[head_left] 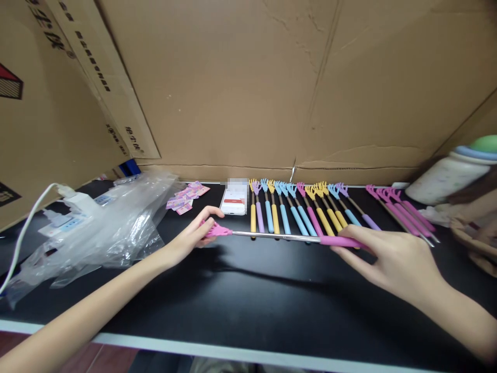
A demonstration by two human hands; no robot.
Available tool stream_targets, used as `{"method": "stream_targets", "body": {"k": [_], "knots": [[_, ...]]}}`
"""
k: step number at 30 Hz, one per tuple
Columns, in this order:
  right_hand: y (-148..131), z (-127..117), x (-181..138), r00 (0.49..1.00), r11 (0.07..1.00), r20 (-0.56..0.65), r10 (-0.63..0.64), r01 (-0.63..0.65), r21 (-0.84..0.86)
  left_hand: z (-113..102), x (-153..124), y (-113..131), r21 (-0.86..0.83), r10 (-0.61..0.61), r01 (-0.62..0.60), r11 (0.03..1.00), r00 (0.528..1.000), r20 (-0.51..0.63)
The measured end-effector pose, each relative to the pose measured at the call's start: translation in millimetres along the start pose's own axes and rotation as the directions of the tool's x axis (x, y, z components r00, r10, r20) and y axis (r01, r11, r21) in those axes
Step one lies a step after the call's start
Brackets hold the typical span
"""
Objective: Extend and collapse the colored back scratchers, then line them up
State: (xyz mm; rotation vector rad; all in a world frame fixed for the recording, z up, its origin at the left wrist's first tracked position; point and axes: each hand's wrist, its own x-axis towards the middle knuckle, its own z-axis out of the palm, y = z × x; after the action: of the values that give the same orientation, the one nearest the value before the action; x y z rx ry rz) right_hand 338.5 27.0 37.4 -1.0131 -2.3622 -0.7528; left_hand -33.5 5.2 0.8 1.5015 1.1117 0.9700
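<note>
A pink back scratcher (pixel 277 237) is held level above the black table, its metal rod drawn out long between my hands. My left hand (pixel 200 228) has its fingers closed around the pink claw end. The pink grip at the other end is in my right hand (pixel 392 259), thumb and fingers closed on it. Behind it lies a row of back scratchers (pixel 285 220) in yellow, purple, blue and pink, claws toward the cardboard. Several pink back scratchers (pixel 404 212) lie apart on the right, beyond my right hand.
Clear plastic bags (pixel 116 228) cover the left side, next to a white power strip (pixel 72 223) with a cable. Small pink-purple cards (pixel 187 197) lie near a phone (pixel 235 197). Cardboard (pixel 233 93) walls the back. A white bottle (pixel 446 176) stands tilted-looking at right.
</note>
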Motion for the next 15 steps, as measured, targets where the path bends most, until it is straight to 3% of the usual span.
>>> {"method": "stream_targets", "body": {"k": [2, 6, 11, 15], "knots": [[-6, 0, 3, 1.000, 1.000, 0.024, 0.014, -0.014, 0.025, 1, -1, -3, 0.000, -0.018, 0.018, 1.000, 1.000, 0.001], [-25, 5, 9, 0.988, 0.984, 0.136, -0.071, 0.047, 0.172, 20, -1, -2, 0.049, 0.022, -0.030, 0.998, 0.989, 0.144], [-39, 14, 19, 0.984, 0.978, 0.154, -0.083, 0.051, 0.202, 35, 3, 11, 0.013, 0.052, -0.052, 0.999, 0.998, 0.019], [-36, 18, 21, 0.990, 0.979, 0.111, -0.089, 0.067, 0.191, 35, 5, 16, -0.013, 0.076, -0.075, 0.997, 0.996, 0.037]]}}
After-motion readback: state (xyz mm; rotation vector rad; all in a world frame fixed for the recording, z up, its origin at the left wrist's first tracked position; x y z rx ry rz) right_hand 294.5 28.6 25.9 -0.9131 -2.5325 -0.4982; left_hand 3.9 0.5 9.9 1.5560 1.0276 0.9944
